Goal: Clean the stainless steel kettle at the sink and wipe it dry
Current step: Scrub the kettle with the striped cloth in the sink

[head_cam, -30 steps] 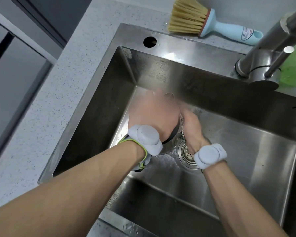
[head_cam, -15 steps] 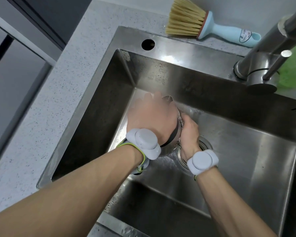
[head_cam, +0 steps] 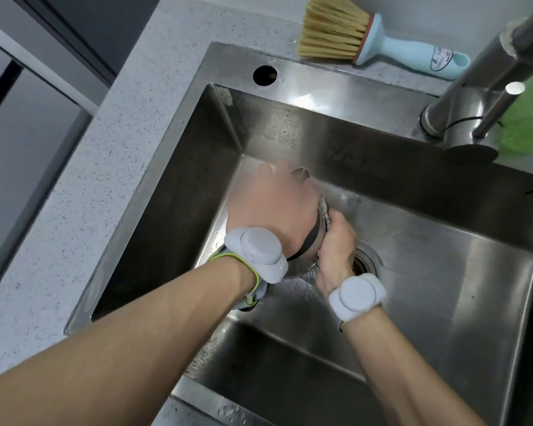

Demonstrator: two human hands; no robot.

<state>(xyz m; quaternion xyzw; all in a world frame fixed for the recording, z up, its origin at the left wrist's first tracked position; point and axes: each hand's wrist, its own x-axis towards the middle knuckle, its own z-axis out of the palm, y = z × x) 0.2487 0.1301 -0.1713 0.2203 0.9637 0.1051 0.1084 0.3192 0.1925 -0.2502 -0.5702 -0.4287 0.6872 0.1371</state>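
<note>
Down in the brushed stainless steel sink (head_cam: 443,318), beneath the fingers, the rounded stainless steel kettle (head_cam: 311,259) is sitting low over the drain, mostly hidden; the left hand (head_cam: 271,207) is spreading over its top, probably steadying it, though whether those fingers are curling round it I cannot tell; the right hand (head_cam: 336,250) is closing its fingers on something crinkled and silvery against the kettle's side, likely scrubbing; beyond the fingers, a pale blue straw-bristled brush (head_cam: 379,38) is lying on the speckled grey counter (head_cam: 74,186), beside a steel tap (head_cam: 486,84).
</note>
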